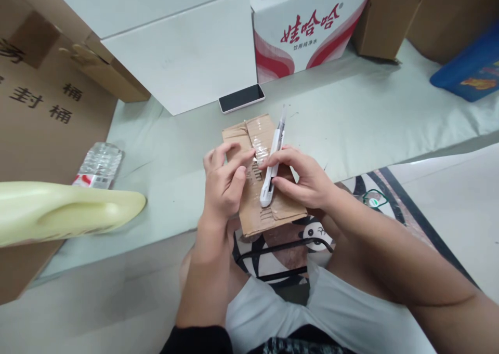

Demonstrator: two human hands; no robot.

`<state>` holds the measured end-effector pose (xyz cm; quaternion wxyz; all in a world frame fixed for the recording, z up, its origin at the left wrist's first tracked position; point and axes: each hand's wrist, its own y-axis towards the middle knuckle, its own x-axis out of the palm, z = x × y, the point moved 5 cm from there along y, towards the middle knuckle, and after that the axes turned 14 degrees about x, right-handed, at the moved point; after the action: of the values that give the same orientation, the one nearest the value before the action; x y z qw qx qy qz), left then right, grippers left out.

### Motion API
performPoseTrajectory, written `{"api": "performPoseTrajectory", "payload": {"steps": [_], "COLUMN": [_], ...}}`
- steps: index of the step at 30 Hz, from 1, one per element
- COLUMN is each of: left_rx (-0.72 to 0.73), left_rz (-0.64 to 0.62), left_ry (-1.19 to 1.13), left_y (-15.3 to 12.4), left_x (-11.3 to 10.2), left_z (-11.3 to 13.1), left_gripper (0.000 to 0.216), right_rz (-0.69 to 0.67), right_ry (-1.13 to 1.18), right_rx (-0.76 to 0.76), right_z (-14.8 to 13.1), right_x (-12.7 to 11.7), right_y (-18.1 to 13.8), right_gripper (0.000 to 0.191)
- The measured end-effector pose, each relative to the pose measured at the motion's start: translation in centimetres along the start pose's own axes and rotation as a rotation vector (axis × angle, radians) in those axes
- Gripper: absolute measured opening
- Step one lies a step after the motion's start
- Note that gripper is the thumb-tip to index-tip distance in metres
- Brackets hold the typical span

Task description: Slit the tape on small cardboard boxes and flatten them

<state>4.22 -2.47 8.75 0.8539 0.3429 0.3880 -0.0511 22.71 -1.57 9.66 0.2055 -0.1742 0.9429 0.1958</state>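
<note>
A flat brown cardboard box [253, 208] with clear tape along its middle rests partly on the cloth-covered surface, its near end jutting over my lap. My right hand [302, 174] is closed around a white utility knife [273, 159], which slants over the box with its narrow end pointing away from me. My left hand [224, 180] lies over the box's left side. Its index finger reaches to the tape near the knife, and the thumb stands apart from it. The undersides of both hands are hidden.
Behind the box lies a phone [241, 98], before a white carton [187, 52] and a red-and-white carton [307, 37]. A water bottle [101, 161] and a pale yellow object [70, 211] are at the left. A blue container [468, 65] stands at the right.
</note>
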Motion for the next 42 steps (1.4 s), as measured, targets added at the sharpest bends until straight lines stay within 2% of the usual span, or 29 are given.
{"api": "performPoseTrajectory", "payload": {"steps": [3,6,8,13,16,18,20,22,24,29,33,38,42], "left_rx": [0.028,0.027,0.031,0.096,0.144,0.17,0.177,0.162,0.14,0.149,0.151,0.113,0.104], "left_rz": [-0.013,-0.026,-0.023,0.001,0.068,0.108,0.147,0.172,0.18,0.206,0.203,0.176,0.178], "left_ry": [0.007,0.004,-0.012,-0.042,-0.044,-0.048,-0.041,-0.021,-0.003,-0.024,-0.01,0.026,0.023], "left_y": [0.1,0.1,0.0,-0.3,-0.3,-0.4,-0.4,-0.5,-0.5,-0.7,-0.9,-1.1,-1.0], "left_x": [0.3,0.5,0.6,0.9,1.0,1.2,1.4,1.7,1.9,1.8,1.7,1.8,1.9], "left_z": [-0.1,-0.3,-0.4,-0.8,-1.2,-1.2,-1.2,-1.1,-1.1,-0.6,-0.2,-0.2,-0.4], "left_gripper": [0.045,0.048,0.05,0.056,0.056,0.055,0.055,0.057,0.058,0.054,0.053,0.06,0.06], "right_rz": [0.01,0.03,0.08,0.459,0.561,0.505,0.392,0.3,0.263,0.272,0.312,0.238,0.196], "right_ry": [0.016,0.056,0.094,0.055,-0.065,-0.125,-0.182,-0.272,-0.387,-0.552,-0.692,-0.719,-0.772], "right_rx": [-0.003,-0.016,-0.003,0.13,0.158,0.105,0.072,0.103,0.16,0.123,0.062,0.044,0.089], "right_z": [0.3,0.5,0.7,0.9,-0.5,-2.1,-3.5,-4.2,-4.2,-4.3,-4.9,-4.8,-4.2], "right_x": [0.1,0.2,0.0,-2.2,-2.7,-2.2,-1.1,0.0,0.7,1.2,1.5,1.9,2.1], "right_y": [-0.1,-0.2,-0.3,-1.1,-1.6,-1.5,-1.1,-0.7,-0.5,-1.0,-1.7,-1.9,-1.6], "right_gripper": [0.022,0.035,0.038,0.024,0.027,0.031,0.027,0.023,0.028,0.021,0.022,0.025,0.022]}}
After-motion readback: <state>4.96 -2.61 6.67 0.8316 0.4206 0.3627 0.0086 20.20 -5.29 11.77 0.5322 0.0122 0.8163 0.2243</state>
